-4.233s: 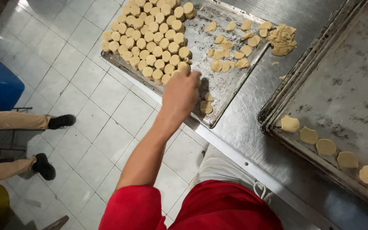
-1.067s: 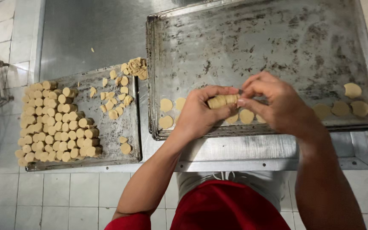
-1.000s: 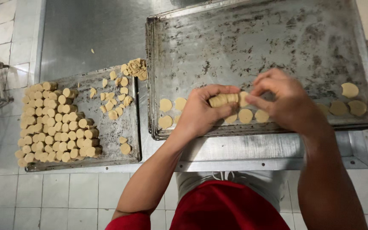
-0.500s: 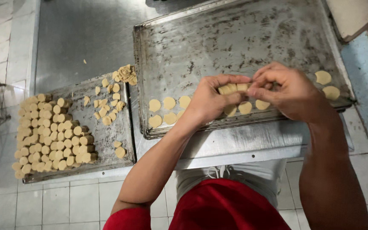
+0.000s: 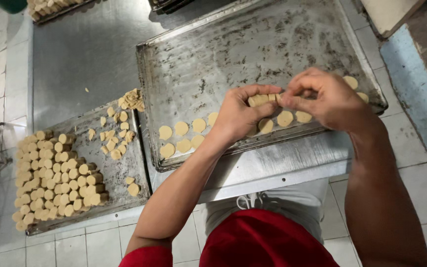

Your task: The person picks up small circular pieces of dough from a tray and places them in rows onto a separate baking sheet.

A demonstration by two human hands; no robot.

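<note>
My left hand grips a short stack of pale dough discs held sideways over the big metal baking tray. My right hand pinches the end disc of that stack with thumb and fingertips. Flat round dough discs lie in two rows along the tray's near edge, and more sit under and beyond my hands.
A smaller tray at the left holds several rows of stacked dough pieces and loose ones. Both trays rest on a steel table. Another tray of dough shows at the top left. Tiled floor lies below.
Since 4.2 s ago my left hand left the small tray with a stack and came to the big tray. In the last second both hands stayed together while the view shifted.
</note>
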